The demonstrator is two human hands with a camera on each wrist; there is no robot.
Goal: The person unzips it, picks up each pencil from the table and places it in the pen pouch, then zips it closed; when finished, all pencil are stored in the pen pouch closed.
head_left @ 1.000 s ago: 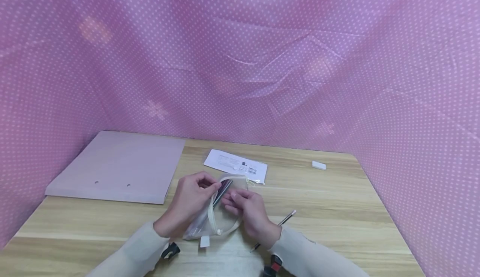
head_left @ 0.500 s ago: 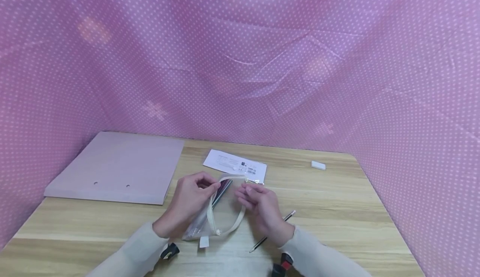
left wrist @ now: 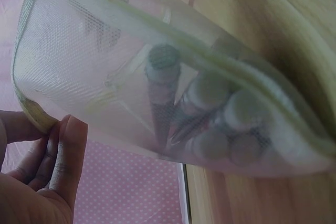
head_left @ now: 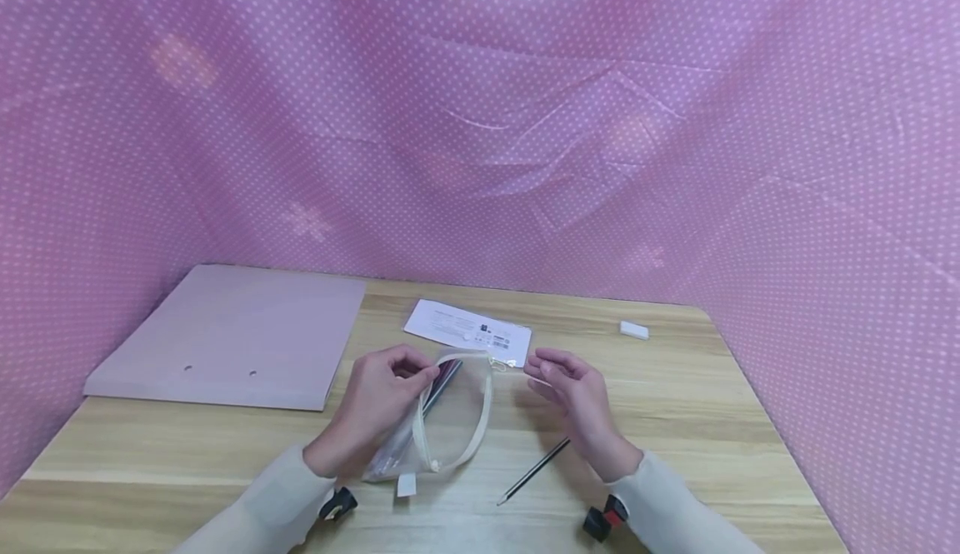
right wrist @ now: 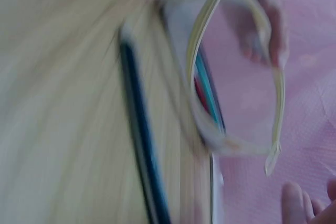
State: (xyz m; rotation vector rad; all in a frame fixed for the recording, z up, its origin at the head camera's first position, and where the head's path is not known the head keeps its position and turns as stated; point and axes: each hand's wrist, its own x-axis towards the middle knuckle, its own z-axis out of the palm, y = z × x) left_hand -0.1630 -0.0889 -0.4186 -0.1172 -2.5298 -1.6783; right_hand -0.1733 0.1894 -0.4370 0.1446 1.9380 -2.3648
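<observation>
A see-through mesh zip pouch (head_left: 453, 433) stands with its mouth held wide. My left hand (head_left: 381, 400) pinches the pouch's zipped rim between thumb and fingers. Inside, several pens (left wrist: 210, 108) show through the mesh in the left wrist view, blurred by the fabric. My right hand (head_left: 583, 412) hovers to the right of the pouch, apart from it, its fingers loosely bent around nothing. Below that hand, a dark striped pencil (head_left: 534, 471) lies slanted on the table; the hand hides its far end.
Behind the pouch lies a white printed packet (head_left: 468, 329). A small white block (head_left: 634, 330), perhaps an eraser, sits at the back right. On the left is a large flat pale board (head_left: 240, 329) with two small holes. Pink dotted cloth (head_left: 480, 121) surrounds the wooden table (head_left: 675, 421).
My right hand has drawn out of the pouch's mouth and moved right, past the pencil. The left hand still pinches the rim in nearly the same spot.
</observation>
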